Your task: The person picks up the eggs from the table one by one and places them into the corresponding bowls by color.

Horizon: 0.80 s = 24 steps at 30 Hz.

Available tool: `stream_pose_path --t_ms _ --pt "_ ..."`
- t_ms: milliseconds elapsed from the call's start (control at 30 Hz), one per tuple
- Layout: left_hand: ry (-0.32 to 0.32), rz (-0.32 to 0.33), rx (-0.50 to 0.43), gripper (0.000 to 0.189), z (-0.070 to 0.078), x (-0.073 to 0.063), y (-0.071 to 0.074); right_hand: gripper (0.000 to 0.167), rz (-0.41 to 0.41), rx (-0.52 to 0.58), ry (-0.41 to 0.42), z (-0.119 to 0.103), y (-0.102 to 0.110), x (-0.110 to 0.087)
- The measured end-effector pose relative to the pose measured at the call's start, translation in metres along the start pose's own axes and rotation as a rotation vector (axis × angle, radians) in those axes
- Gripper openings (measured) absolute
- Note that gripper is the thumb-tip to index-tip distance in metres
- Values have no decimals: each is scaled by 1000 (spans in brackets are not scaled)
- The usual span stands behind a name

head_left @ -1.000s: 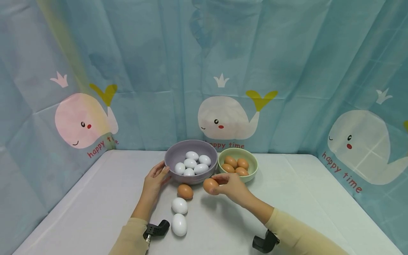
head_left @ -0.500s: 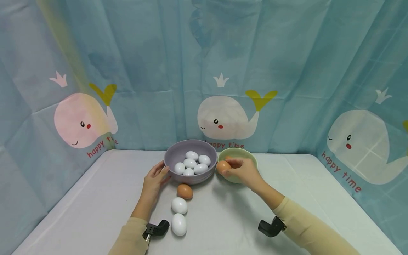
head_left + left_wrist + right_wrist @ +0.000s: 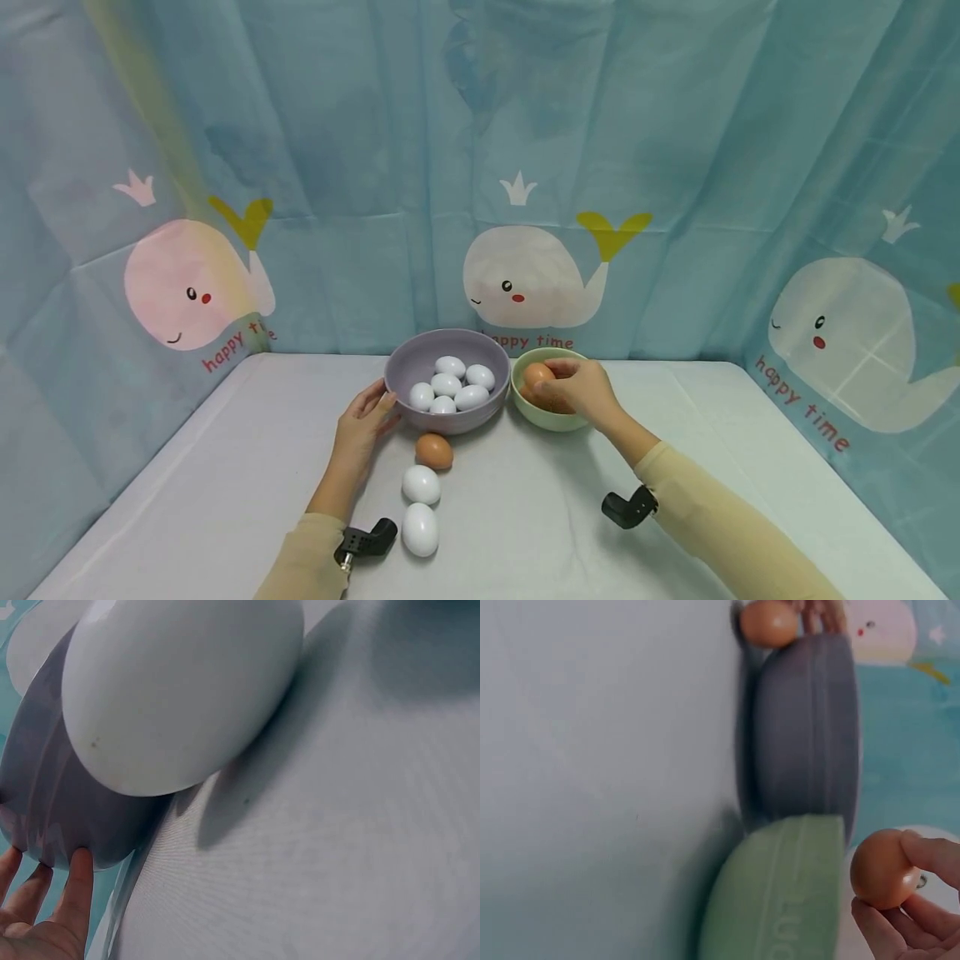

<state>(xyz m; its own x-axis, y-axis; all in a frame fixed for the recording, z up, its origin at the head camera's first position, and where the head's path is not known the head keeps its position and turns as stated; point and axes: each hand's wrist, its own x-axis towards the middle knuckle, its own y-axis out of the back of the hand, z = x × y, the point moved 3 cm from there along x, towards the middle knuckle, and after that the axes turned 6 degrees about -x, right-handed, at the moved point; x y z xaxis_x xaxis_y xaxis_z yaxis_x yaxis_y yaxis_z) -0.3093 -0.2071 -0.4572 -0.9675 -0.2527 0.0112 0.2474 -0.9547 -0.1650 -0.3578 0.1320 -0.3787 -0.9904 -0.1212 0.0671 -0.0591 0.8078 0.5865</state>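
My right hand (image 3: 588, 392) pinches a brown egg (image 3: 537, 375) between thumb and fingers, over the green bowl (image 3: 551, 423). In the right wrist view that egg (image 3: 885, 868) is at the level of the bowl's rim. Other brown eggs lie in the green bowl, largely covered by the hand. My left hand (image 3: 360, 421) touches the left side of the purple bowl (image 3: 408, 365), which contains several white eggs (image 3: 446, 385). The left wrist view has straight fingers (image 3: 75, 900) against the bowl's outer wall.
A brown egg (image 3: 434, 452) lies on the white tablecloth (image 3: 247, 467) before the purple bowl. Two white eggs (image 3: 422, 485) follow in a line toward me. A whale-printed curtain (image 3: 360, 167) encloses the table's back and sides. The bowls stand side by side.
My right hand has carried the brown egg from in front of the purple bowl rightward and back, over the green bowl. My left hand stays at the purple bowl.
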Motion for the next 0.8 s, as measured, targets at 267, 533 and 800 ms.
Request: stream_pose_path --t_ms 267,533,800 --pt "1 -3 -15 58 0 0 0 47 15 12 -52 8 -9 18" --pt "-4 -3 -10 59 0 0 0 47 16 -30 -37 11 -18 31" --pt "-5 -3 -2 59 0 0 0 45 25 -70 -30 7 -20 34"
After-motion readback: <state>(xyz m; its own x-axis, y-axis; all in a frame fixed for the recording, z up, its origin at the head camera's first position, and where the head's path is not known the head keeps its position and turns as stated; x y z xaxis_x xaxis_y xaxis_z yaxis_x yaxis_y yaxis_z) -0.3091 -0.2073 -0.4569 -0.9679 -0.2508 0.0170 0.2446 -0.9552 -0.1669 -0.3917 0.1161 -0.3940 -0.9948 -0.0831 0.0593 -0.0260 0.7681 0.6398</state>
